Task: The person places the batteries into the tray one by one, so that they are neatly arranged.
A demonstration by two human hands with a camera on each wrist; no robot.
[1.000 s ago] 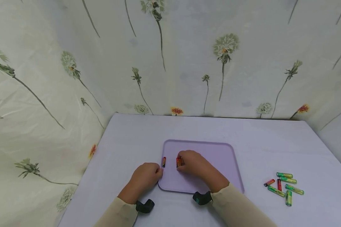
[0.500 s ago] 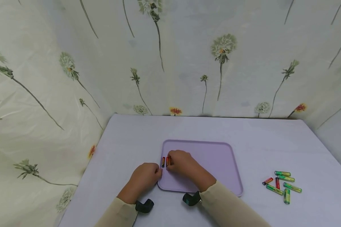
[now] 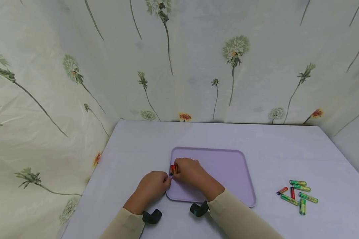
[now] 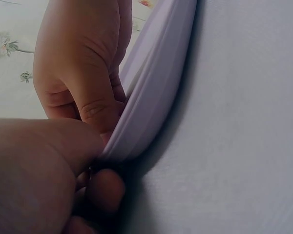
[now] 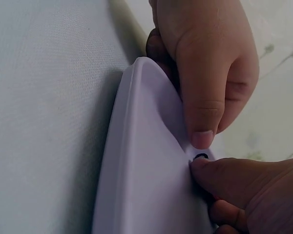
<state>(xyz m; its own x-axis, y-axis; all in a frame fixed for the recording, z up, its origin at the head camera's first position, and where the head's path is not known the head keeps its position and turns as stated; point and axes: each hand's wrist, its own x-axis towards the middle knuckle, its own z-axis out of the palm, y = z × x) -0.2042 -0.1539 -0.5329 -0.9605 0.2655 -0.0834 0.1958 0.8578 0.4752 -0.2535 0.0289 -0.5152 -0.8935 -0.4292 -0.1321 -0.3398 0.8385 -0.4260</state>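
Observation:
My left hand [image 3: 154, 186] grips the left rim of the purple tray [image 3: 215, 182]; in the left wrist view its thumb lies over the rim and a finger is beneath. Inside the tray, my right hand [image 3: 194, 174] pinches a small red battery [image 3: 175, 169]. Right beside that one, along the tray's left wall, lies another red-and-black battery [image 3: 171, 170]. In the right wrist view, only a dark battery end [image 5: 201, 156] shows by my right thumb [image 5: 224, 178], and the left hand [image 5: 205, 68] is just above it. Fingers hide most of the held battery.
On the white table [image 3: 143, 142], right of the tray, lies a loose group of several green batteries [image 3: 308, 197] and two red ones, one of them a red battery [image 3: 282, 191] at the group's left. A flowered curtain [image 3: 191, 66] hangs behind the table.
My right hand has slid left across the tray with the pinched battery, bringing it up beside the one at the left wall. The left hand has kept its place on the rim.

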